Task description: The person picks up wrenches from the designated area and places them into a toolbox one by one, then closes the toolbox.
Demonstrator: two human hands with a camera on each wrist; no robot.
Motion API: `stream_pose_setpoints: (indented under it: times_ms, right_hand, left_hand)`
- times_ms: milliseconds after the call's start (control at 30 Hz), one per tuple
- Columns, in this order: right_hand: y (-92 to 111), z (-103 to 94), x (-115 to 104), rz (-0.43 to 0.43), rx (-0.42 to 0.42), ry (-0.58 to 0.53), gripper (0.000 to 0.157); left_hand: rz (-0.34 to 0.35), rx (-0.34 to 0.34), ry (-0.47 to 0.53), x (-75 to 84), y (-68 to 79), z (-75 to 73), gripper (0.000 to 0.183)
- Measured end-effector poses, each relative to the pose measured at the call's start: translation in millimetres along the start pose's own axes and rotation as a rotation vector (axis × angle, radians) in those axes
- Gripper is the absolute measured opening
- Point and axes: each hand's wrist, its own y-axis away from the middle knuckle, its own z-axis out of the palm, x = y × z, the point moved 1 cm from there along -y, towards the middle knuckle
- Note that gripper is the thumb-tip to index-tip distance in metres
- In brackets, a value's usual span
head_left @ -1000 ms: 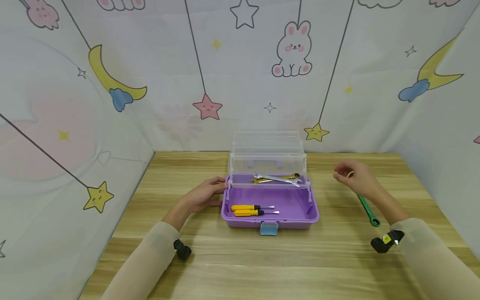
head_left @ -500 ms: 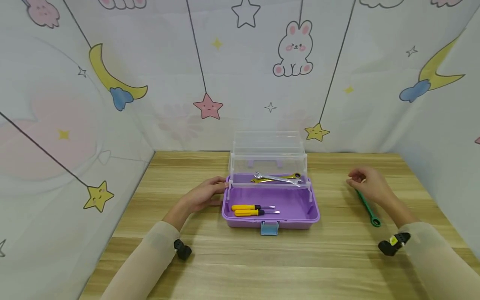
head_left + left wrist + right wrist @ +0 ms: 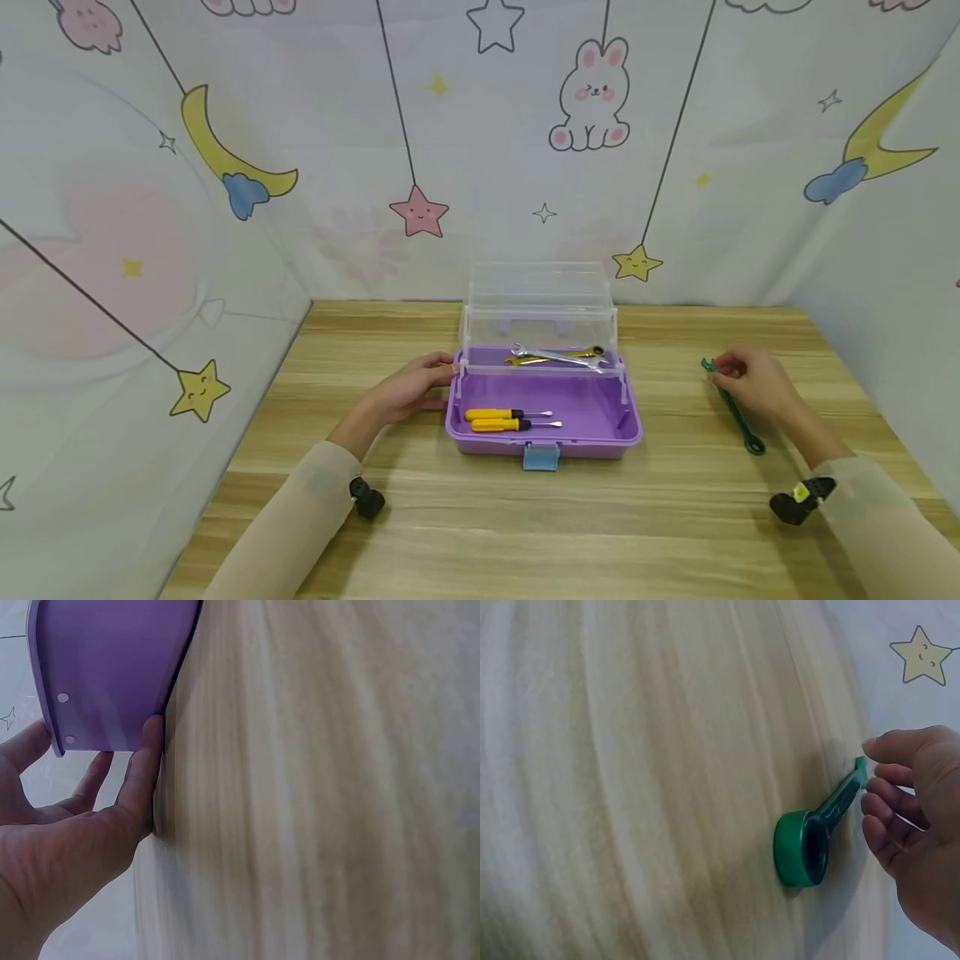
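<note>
A purple toolbox (image 3: 551, 450) with its clear lid (image 3: 536, 287) raised stands mid-table. In its clear upper tray (image 3: 480, 358) a silver wrench (image 3: 551, 355) crosses a gold one. Two yellow-handled screwdrivers (image 3: 491, 425) lie on the floor of the box. My left hand (image 3: 408, 387) touches the toolbox's left end, with extended fingers at the wall and rim in the left wrist view. To the right, a green ratcheting wrench (image 3: 802, 847) lies slanting on the table, ring end toward me. My right hand (image 3: 757, 383) is over its far end, fingers loosely bent and fingertips right at the shaft.
The wooden table (image 3: 525, 533) meets a fabric backdrop (image 3: 360, 150) printed with stars, moons and a rabbit at the back and sides. A pale blue latch (image 3: 541, 457) hangs from the toolbox front. Black wrist cameras sit at both cuffs.
My right hand has moved right and toward me, from beyond the green wrench down to its far end. The left hand stays at the toolbox; the tools lie as before.
</note>
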Motion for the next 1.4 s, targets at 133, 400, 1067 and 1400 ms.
stream_pose_setpoints:
  times_ms: [133,400,1067,1400]
  right_hand:
    - [4.4,0.0,1.6,0.028,-0.016,0.01,0.03]
    - [10.2,0.2,2.5,0.061,-0.044,0.005,0.03]
    - [7.0,2.6,-2.2,0.112,-0.077,0.042,0.024]
    - [6.6,1.1,0.1,0.111,-0.135,0.031,0.024]
  left_hand:
    - [-0.003,0.004,-0.007,2.1,0.2,0.6,0.046]
    - [-0.002,0.006,-0.011,2.9,0.9,2.0,0.045]
    - [-0.003,0.019,-0.003,2.6,1.8,2.6,0.044]
    - [0.0,0.018,-0.003,2.5,1.6,3.1,0.045]
